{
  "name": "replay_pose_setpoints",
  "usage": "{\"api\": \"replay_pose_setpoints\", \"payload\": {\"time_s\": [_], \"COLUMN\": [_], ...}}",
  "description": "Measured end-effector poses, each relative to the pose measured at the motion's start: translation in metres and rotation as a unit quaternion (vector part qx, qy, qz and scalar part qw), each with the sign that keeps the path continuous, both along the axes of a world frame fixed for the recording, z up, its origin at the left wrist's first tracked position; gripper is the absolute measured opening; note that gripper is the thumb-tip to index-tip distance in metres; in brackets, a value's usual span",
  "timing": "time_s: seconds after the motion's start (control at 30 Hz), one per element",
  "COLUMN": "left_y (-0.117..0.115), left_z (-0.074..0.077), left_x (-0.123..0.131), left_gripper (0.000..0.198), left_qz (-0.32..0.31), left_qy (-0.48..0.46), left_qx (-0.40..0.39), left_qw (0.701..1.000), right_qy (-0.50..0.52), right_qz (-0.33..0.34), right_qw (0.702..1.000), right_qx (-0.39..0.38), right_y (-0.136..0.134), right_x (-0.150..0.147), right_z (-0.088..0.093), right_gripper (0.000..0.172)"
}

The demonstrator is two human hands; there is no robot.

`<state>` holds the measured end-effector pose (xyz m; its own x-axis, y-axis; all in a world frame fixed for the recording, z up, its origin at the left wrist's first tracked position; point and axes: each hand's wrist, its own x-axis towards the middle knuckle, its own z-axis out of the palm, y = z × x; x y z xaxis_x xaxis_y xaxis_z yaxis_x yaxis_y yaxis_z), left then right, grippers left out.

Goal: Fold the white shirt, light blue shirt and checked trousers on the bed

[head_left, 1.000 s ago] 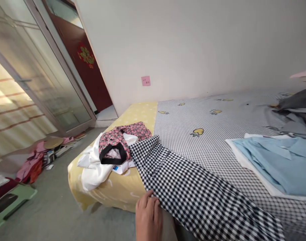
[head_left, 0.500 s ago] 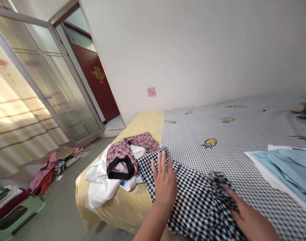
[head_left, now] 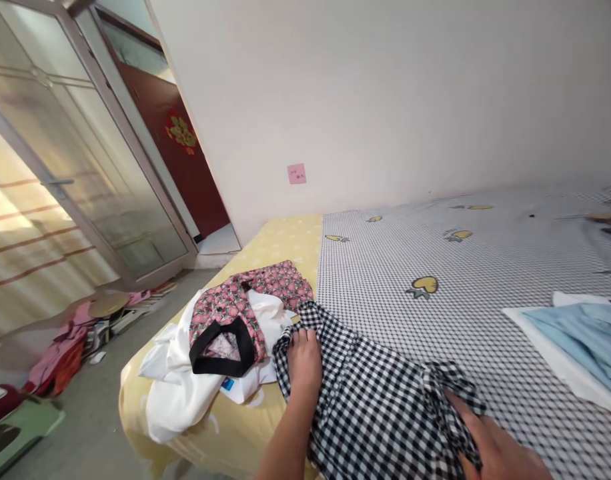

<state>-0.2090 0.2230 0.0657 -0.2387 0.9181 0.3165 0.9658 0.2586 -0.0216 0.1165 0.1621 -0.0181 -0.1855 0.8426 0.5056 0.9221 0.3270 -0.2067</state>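
A black-and-white checked garment [head_left: 370, 380] lies spread on the near part of the bed. My left hand [head_left: 305, 363] grips its left edge, fingers curled down into the cloth. At the garment's right side, my right hand [head_left: 490, 440] is closed round a bunched part of the fabric; some of its fingers are hidden under the cloth. Just left of my left hand is a pink floral garment [head_left: 225, 307] with a black band, lying on top of a white garment [head_left: 175, 400].
The bed has a grey checked sheet [head_left: 385, 260] and a yellow cover [head_left: 290, 240] along its left side. Light blue folded cloth [head_left: 580, 333] lies on white fabric at right. A green stool [head_left: 25, 427] and piled items stand on the floor at left.
My left hand has gone from lying flat with fingers stretched to gripping the checked garment's left edge. My right hand keeps hold of its bunched side. The view has shifted slightly.
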Motion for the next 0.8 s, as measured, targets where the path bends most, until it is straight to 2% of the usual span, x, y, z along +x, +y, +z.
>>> {"api": "replay_pose_setpoints", "payload": {"time_s": [0.2,0.53,0.8], "left_y": [0.003,-0.017,-0.028], "left_z": [0.003,0.012,0.012], "left_x": [-0.002,0.011,0.016], "left_gripper": [0.022,0.025,0.029], "left_qz": [-0.001,0.000,0.003], "left_qy": [-0.027,-0.051,-0.065], "left_qx": [-0.036,-0.071,-0.079], "left_qw": [0.999,0.996,0.995], "right_qy": [-0.031,-0.058,-0.046], "right_qz": [-0.004,-0.007,-0.025], "right_qw": [0.999,0.996,0.998], "right_qx": [0.038,0.065,0.042], "right_y": [-0.006,-0.008,-0.011], "right_x": [-0.001,-0.006,-0.011], "right_z": [0.010,0.018,0.025], "right_gripper": [0.061,0.055,0.053]}}
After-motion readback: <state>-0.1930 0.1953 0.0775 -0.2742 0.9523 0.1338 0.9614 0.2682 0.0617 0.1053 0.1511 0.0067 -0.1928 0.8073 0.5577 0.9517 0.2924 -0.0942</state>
